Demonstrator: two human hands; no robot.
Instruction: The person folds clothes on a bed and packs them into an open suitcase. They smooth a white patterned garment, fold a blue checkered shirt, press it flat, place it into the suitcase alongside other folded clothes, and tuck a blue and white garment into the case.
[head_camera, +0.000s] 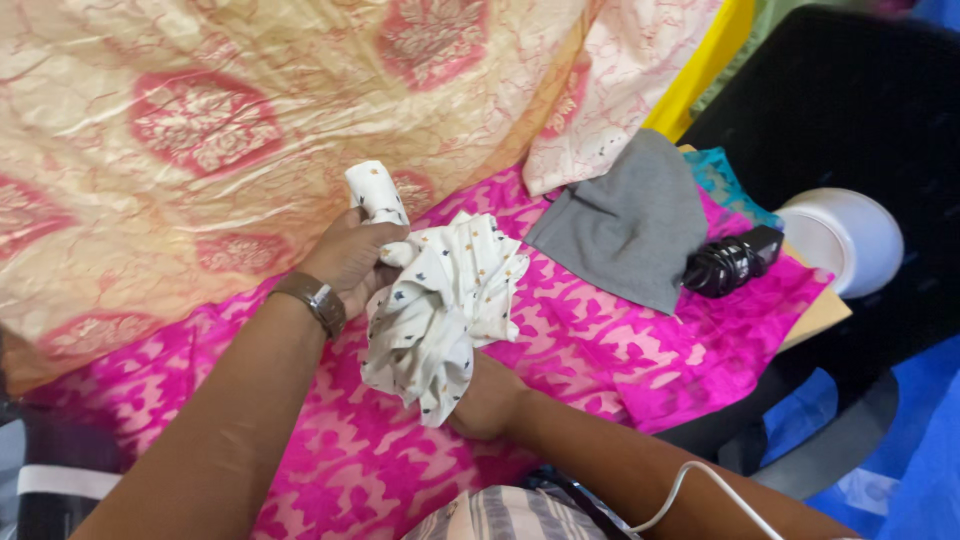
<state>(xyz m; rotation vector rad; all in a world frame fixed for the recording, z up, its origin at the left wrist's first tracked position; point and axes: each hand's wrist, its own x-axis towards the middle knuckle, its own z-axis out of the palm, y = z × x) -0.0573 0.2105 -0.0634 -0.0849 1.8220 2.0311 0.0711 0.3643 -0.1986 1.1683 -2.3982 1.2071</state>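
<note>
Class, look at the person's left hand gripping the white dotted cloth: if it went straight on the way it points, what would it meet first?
Probably the cream-and-red patterned silky fabric lying just beyond the left hand, which points up and away; depth is hard to judge.

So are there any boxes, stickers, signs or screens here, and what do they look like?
No boxes, labels, signs or screens show.
White spotted cloth: bunched in both hands, over the pink patterned fabric.
Left hand: grips the cloth's rolled end.
Right hand: under the bunch, mostly hidden.
Grey cloth: flat, to the right.
Black glossy object: beside the grey cloth; no readable label visible.
White round object: far right.
</note>
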